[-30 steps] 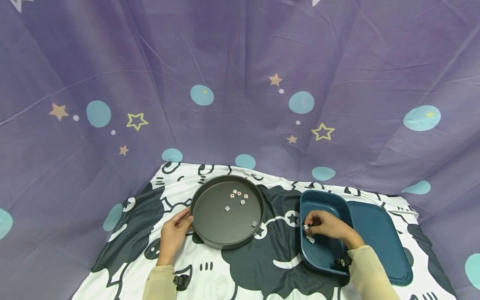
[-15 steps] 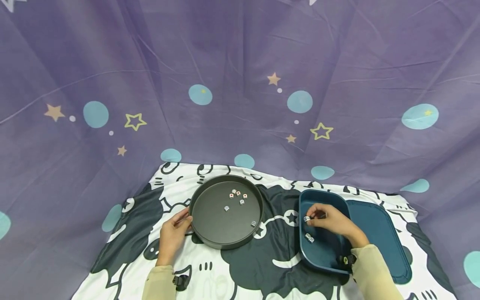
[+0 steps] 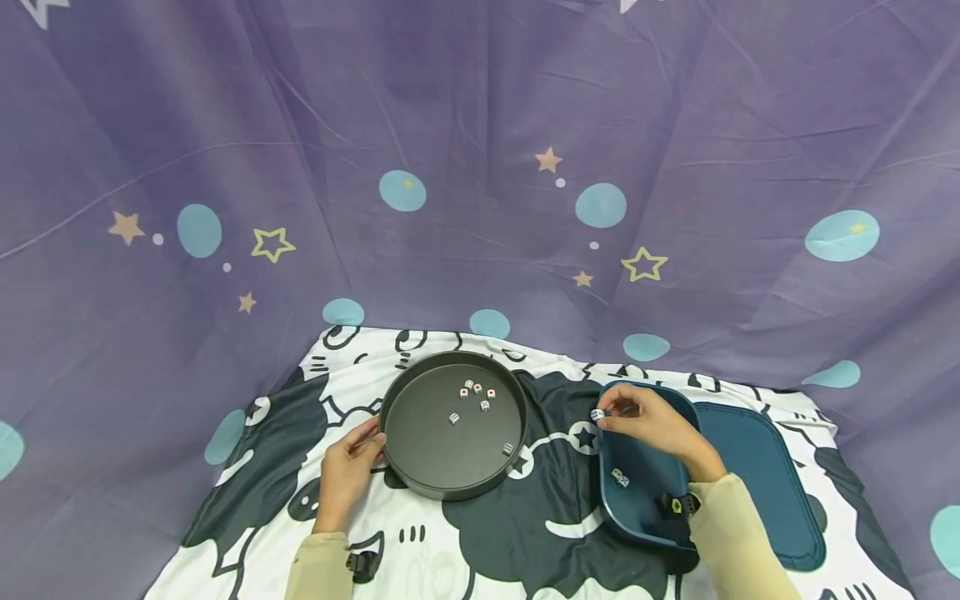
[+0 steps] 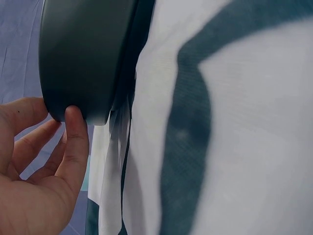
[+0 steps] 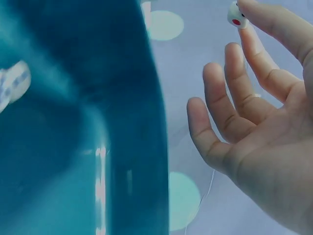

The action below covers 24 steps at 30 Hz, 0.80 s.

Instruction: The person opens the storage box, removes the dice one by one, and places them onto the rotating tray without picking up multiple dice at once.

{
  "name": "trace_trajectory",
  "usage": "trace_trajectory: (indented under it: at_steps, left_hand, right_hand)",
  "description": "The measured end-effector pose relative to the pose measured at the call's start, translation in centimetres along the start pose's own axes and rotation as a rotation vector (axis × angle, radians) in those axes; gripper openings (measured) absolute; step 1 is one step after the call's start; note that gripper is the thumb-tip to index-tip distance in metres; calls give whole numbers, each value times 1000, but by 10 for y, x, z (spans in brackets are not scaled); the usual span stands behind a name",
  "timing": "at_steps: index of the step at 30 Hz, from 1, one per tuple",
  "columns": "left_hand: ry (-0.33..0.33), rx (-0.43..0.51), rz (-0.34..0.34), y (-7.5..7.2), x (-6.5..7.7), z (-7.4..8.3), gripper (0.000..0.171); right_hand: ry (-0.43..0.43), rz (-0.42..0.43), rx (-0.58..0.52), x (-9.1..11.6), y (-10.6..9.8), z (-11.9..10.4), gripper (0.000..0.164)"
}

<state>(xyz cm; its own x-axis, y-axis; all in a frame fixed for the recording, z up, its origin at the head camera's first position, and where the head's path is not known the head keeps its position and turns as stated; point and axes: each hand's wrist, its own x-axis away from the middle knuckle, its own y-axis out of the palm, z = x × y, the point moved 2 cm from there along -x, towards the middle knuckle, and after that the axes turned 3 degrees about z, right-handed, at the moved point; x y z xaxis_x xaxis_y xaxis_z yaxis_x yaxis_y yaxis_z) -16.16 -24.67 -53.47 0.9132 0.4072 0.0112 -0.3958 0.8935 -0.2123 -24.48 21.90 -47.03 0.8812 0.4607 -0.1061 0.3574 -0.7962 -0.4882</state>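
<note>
My left hand (image 3: 345,479) grips the dark round pan (image 3: 427,458) at its left side, thumb and fingers pinching the rim; the left wrist view shows the fingertips on the pan wall (image 4: 83,58). Several white dice (image 3: 485,406) lie in the pan, most of them toward the back, one near the right wall. My right hand (image 3: 656,427) pinches a single die (image 5: 235,17) between thumb and index finger, its other fingers spread. That die is over the left rim of the blue box (image 3: 645,521). Two more dice (image 3: 619,477) lie together on the box floor.
A flat blue lid (image 3: 761,483) lies right of the box, partly behind the right forearm. Black-and-white printed cloth (image 3: 517,533) covers the table. A purple curtain (image 3: 480,125) with stars and dots hangs behind.
My right hand has lifted the die from near the other two dice, moving it back and left to the box's left rim. The left hand and the pan have stayed put.
</note>
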Motion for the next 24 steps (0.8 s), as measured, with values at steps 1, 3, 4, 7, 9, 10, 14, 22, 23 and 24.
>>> trace_trajectory:
  at_steps: [1,3,4,7,9,10,14,22,23,24]
  left_hand:
    - [0,-1,-1,0,0,0,37]
    - [-1,-5,0,0,0,-1,38]
    - [-1,-5,0,0,0,-1,38]
    - [-4,-10,4,0,-1,-1,37]
    - [-3,-16,12,0,-1,-1,37]
    - [2,-18,15,0,-1,-1,37]
    - [18,-19,24,0,-1,-2,36]
    - [23,-11,21,1,-1,-2,36]
    - [23,-10,18,1,-1,-2,36]
    - [20,-8,16,0,-2,-2,36]
  right_hand:
    - [-2,2,-11,-2,1,-2,17]
    - [-11,3,-30,-6,2,-7,18]
    - [-19,1,-41,-8,3,-10,18]
    - [-30,-5,-61,-15,6,-18,17]
    - [-39,-12,-64,-21,9,-25,17]
    - [-42,-13,-62,-24,10,-28,16]
    - [-66,-15,-31,-35,17,-48,16]
    - [-160,-46,-36,-54,29,-96,16]
    - [-171,-48,-35,-56,31,-100,16]
    - [-179,-50,-36,-59,32,-102,16]
